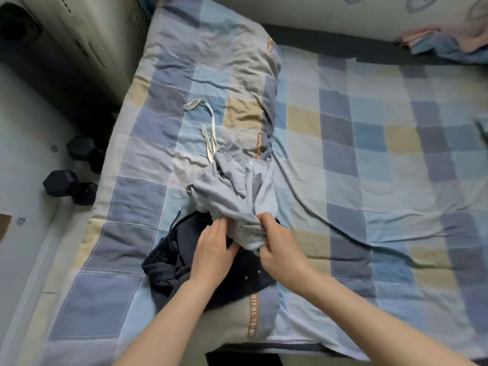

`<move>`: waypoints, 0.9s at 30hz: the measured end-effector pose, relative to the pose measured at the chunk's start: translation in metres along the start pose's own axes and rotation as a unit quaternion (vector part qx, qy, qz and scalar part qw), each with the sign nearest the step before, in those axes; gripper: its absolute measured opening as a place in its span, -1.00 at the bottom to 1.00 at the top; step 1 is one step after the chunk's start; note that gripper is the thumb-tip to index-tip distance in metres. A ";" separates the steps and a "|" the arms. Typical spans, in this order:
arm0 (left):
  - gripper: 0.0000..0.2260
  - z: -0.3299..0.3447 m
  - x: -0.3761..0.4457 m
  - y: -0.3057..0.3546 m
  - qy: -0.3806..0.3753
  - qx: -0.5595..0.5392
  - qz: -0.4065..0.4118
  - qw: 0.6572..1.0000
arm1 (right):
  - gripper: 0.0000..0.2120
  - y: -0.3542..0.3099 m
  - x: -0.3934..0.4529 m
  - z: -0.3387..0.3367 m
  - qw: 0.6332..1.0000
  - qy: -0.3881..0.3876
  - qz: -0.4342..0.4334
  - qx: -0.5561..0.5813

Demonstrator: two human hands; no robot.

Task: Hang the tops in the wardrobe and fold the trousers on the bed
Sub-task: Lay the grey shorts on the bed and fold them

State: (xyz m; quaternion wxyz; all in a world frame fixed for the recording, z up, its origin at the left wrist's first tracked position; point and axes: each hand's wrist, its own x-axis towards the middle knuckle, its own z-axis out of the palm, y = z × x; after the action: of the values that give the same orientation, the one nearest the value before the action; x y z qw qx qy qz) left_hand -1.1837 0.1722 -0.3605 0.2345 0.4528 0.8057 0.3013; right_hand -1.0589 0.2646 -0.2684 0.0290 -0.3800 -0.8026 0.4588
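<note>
The right hand [277, 249] grips bunched soft grey trousers [237, 191] on the checked blue quilt [148, 143]. The left hand [214, 247] looks open against them. An orange strip [253, 317] nearby reads maybe "TIFUL".

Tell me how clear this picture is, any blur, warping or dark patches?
Head view: wide-angle warping bends the bed edges; soft daylight, no glare; the grey trousers and both hands, left hand and right hand, are fairly sharp; the corners blur, and the dumbbells sit in dim shadow.
</note>
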 end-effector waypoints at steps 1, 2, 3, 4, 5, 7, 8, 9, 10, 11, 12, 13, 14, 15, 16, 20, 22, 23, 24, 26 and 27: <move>-0.80 -0.007 0.002 0.011 0.021 0.000 0.019 1.000 | -0.68 -0.011 -0.007 -0.011 1.000 -0.003 -0.017 -0.004; -0.85 -0.014 0.004 0.023 0.035 -0.004 0.034 0.999 | -0.66 -0.020 -0.015 -0.023 0.999 -0.006 -0.035 -0.019; -0.88 -0.023 0.004 0.035 0.039 -0.008 0.044 0.998 | -0.63 -0.026 -0.024 -0.035 0.998 -0.005 -0.048 -0.051; -0.90 -0.032 0.003 0.044 0.047 -0.008 0.053 0.997 | -0.59 -0.031 -0.031 -0.045 0.994 0.004 -0.057 -0.095; -0.86 -0.042 0.001 0.055 0.058 -0.010 0.055 0.997 | -0.56 -0.034 -0.038 -0.056 0.987 0.035 -0.064 -0.142; -0.72 -0.065 -0.003 0.086 0.075 -0.028 0.048 0.996 | -0.49 -0.034 -0.058 -0.082 0.963 0.138 -0.062 -0.225; -0.67 -0.078 -0.005 0.100 0.085 -0.044 0.049 0.994 | -0.46 -0.030 -0.065 -0.092 0.945 0.193 -0.050 -0.261; -0.64 -0.090 -0.007 0.117 0.090 -0.058 0.062 0.992 | -0.44 -0.025 -0.074 -0.102 0.923 0.244 -0.033 -0.295; -0.62 -0.101 -0.008 0.134 0.090 -0.070 0.081 0.990 | -0.42 -0.019 -0.080 -0.110 0.905 0.284 -0.008 -0.317; -0.62 -0.113 -0.011 0.155 0.083 -0.081 0.102 0.988 | -0.41 -0.015 -0.091 -0.120 0.892 0.321 0.024 -0.318; -0.63 -0.123 -0.013 0.173 0.081 -0.095 0.119 0.985 | -0.42 -0.011 -0.096 -0.127 0.884 0.349 0.057 -0.306; -0.64 -0.131 -0.017 0.193 0.079 -0.112 0.129 0.982 | -0.42 -0.006 -0.108 -0.134 0.877 0.370 0.096 -0.290; -0.64 -0.137 -0.017 0.209 0.085 -0.129 0.130 0.979 | -0.44 0.001 -0.114 -0.138 0.876 0.375 0.136 -0.271; -0.66 -0.142 -0.020 0.227 0.085 -0.150 0.119 0.978 | -0.46 0.009 -0.127 -0.145 0.876 0.375 0.178 -0.244; -0.68 -0.146 -0.019 0.239 0.090 -0.176 0.098 0.975 | -0.50 0.020 -0.135 -0.150 0.880 0.368 0.217 -0.208; -0.72 -0.149 -0.018 0.278 0.102 -0.261 0.032 0.959 | -0.81 0.048 -0.185 -0.181 0.846 0.335 0.413 0.051; -0.74 -0.141 -0.025 0.297 0.092 -0.266 0.022 0.959 | -0.78 0.052 -0.207 -0.197 0.777 0.273 0.487 0.291; -0.75 -0.133 -0.031 0.310 0.086 -0.265 0.021 0.960 | -0.71 0.054 -0.222 -0.208 0.737 0.228 0.497 0.397; -0.76 -0.126 -0.038 0.321 0.082 -0.262 0.017 0.961 | -0.67 0.057 -0.233 -0.217 0.710 0.205 0.488 0.465; -0.77 -0.114 -0.047 0.338 0.081 -0.259 0.009 0.962 | -0.70 0.064 -0.251 -0.241 0.702 0.214 0.442 0.516; -0.77 -0.109 -0.051 0.344 0.082 -0.258 0.002 0.963 | -0.72 0.066 -0.260 -0.254 0.706 0.226 0.412 0.530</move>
State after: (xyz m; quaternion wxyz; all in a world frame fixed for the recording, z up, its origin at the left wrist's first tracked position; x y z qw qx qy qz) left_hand -1.0275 0.2385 -0.0379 0.2763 0.3520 0.7163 0.5354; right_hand -0.7359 0.3002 -0.0928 0.2145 -0.6870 -0.1601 0.6755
